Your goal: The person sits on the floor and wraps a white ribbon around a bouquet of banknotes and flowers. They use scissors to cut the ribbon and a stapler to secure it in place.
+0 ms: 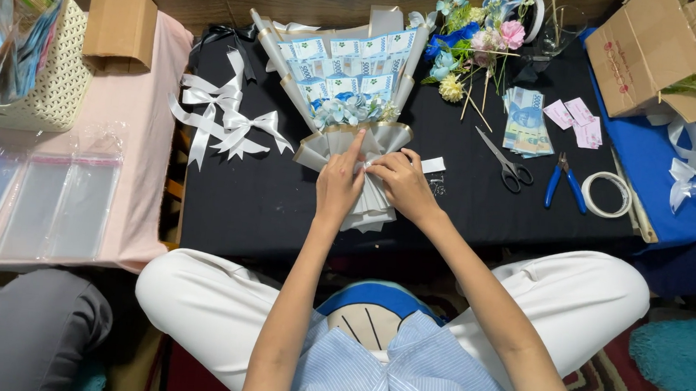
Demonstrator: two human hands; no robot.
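Note:
A bouquet of blue banknotes wrapped in white and gold paper lies on a low black table, with small blue flowers at its middle. My left hand presses the neck of the wrapping, index finger stretched up along it. My right hand pinches the wrapping at the same neck, fingertips meeting the left hand's. A small white strip of tape sticks out just right of my right hand.
White ribbon bows lie left of the bouquet. Artificial flowers, a stack of banknotes, scissors, blue pliers and a tape roll lie to the right. A cardboard box stands far right, clear plastic sleeves on the left.

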